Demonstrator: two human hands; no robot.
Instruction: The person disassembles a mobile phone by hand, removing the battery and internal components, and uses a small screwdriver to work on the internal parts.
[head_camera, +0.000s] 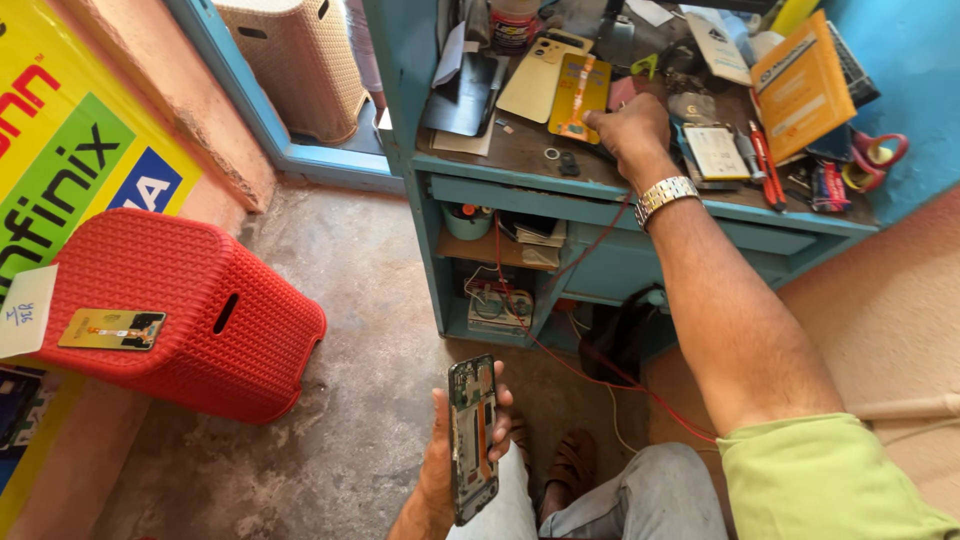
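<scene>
Stool (200, 310) left of workbench (620, 195); panel (112, 329) on stool.

Bright, even daylight fills the frame, shadows soft beneath the red plastic stool (190, 310); focus stays sharp, with wide-angle stretching toward the edges.

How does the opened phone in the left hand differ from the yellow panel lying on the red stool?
The opened phone is held upright in the left hand, its dark insides showing; the yellow panel lies flat and untouched on the red stool. The phone stands lengthwise; the panel lies sideways. Both are flat phone-shaped pieces with an orange strip.
</scene>
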